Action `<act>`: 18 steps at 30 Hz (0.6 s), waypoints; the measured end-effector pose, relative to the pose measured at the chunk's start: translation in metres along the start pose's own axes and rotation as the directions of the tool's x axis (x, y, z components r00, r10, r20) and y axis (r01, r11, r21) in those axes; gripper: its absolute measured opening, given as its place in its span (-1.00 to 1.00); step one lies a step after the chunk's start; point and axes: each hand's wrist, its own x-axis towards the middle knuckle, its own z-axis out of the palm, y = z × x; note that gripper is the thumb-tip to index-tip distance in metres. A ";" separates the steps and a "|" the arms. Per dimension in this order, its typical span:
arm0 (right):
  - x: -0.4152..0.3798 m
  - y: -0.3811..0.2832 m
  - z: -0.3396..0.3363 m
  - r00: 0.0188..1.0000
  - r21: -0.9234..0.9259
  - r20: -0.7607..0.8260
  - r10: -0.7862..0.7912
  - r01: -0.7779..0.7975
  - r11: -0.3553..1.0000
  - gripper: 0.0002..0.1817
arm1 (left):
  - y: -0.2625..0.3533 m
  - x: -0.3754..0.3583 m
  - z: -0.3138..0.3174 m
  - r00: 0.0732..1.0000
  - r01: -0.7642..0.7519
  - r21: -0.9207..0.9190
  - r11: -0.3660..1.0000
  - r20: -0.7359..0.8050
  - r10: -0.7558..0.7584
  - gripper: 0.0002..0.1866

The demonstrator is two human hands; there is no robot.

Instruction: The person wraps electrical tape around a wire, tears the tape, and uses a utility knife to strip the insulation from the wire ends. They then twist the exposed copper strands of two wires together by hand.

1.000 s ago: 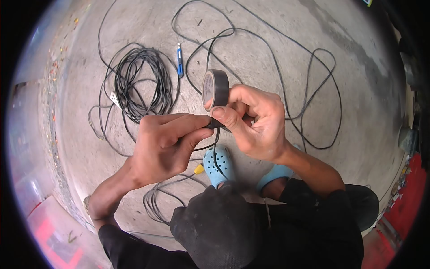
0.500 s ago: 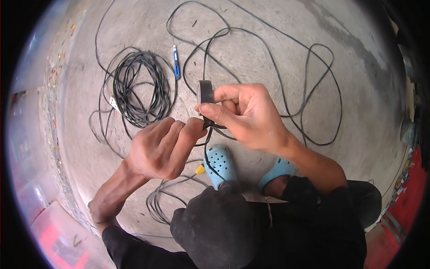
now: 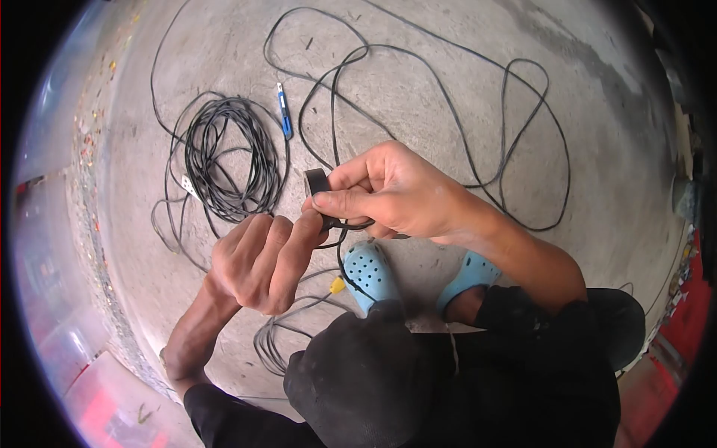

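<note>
My right hand (image 3: 396, 190) pinches a roll of black electrical tape (image 3: 317, 181) between thumb and fingers. Just below and left of it, my left hand (image 3: 261, 257) is closed on a black cable (image 3: 340, 224), its fingers curled with the thumb hidden. The two hands meet at the fingertips. The cable comes out to the right of the left hand's fingers, and part of it runs down over the left shoe. Where the tape joins the cable is mostly covered by my fingers.
A coiled black cable (image 3: 196, 153) with a white socket block (image 3: 189, 187) lies at left on the concrete floor (image 3: 418, 82). Beside it is a blue box cutter (image 3: 284, 112). Loose cable loops (image 3: 566, 172) spread right. A yellow plug (image 3: 337, 285) sits near light-blue clogs (image 3: 370, 272).
The tape roll has moved down and left, tilting a little, and the right hand has come with it. My left hand keeps its hold and sits slightly lower.
</note>
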 end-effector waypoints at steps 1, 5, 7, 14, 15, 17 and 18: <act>0.000 -0.001 0.000 1.000 0.008 0.007 0.017 -0.017 1.000 -0.71 | 0.000 0.000 0.000 1.000 0.001 0.005 1.000 -0.002 -0.001 -0.68; -0.001 -0.005 -0.001 0.998 0.039 -0.013 0.068 -0.067 0.997 -0.76 | -0.001 -0.001 0.003 0.999 -0.007 0.001 1.000 -0.044 0.007 -0.69; -0.001 -0.006 0.000 0.996 0.054 -0.029 0.083 -0.081 0.995 -0.79 | -0.001 -0.003 0.000 1.000 -0.004 -0.002 1.000 -0.015 0.004 -0.70; 0.001 -0.009 -0.009 0.977 0.012 -0.031 0.209 -0.208 0.978 -0.80 | -0.001 0.007 0.000 0.999 -0.039 0.034 0.999 0.012 0.038 -0.58; 0.002 -0.006 -0.013 0.980 0.049 -0.013 0.200 -0.199 0.979 -0.79 | 0.001 0.008 0.001 1.000 -0.020 0.028 0.999 0.008 0.020 -0.55; 0.003 -0.004 -0.015 0.977 0.066 -0.021 0.214 -0.212 0.975 -0.79 | 0.004 0.009 0.006 1.000 0.014 0.013 1.000 0.000 -0.014 -0.49; 0.003 -0.003 -0.017 0.975 0.073 -0.027 0.222 -0.219 0.973 -0.78 | 0.007 0.009 0.009 0.997 0.079 -0.034 0.996 0.000 -0.079 -0.58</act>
